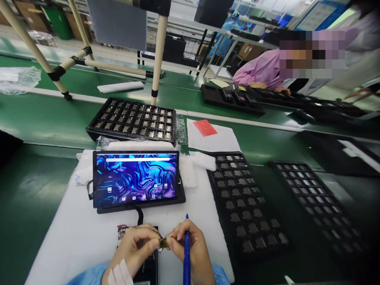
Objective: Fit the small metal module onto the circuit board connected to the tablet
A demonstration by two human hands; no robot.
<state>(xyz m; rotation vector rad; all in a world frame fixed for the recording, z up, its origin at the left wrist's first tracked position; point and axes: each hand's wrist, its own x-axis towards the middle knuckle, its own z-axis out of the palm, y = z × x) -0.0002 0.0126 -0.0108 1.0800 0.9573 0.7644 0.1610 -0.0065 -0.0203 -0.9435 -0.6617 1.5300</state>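
My left hand (pixel 135 247), taped at the wrist, pinches a small gold-and-black electronic module (pixel 163 242) between thumb and fingers. From the other side, my right hand (pixel 193 245) has its thumb and fingertip at the same module. A blue pen (pixel 187 257) also sits in my right hand, its tip pointing up and away. Under my left hand lies an opened black device (pixel 152 261), partly covered by the hand. Just beyond, a tablet (pixel 136 178) with a lit home screen leans on a black stand, and a dark flat cable (pixel 140 217) runs from it towards the device.
White foam (pixel 74 229) covers the work surface. A tray of small metal modules (pixel 133 118) stands behind the tablet; a second module tray (pixel 246 202) and a third (pixel 314 198) lie right. Red bubble wrap (pixel 205 128) rests on paper. Across the bench a person in pink (pixel 261 71) works.
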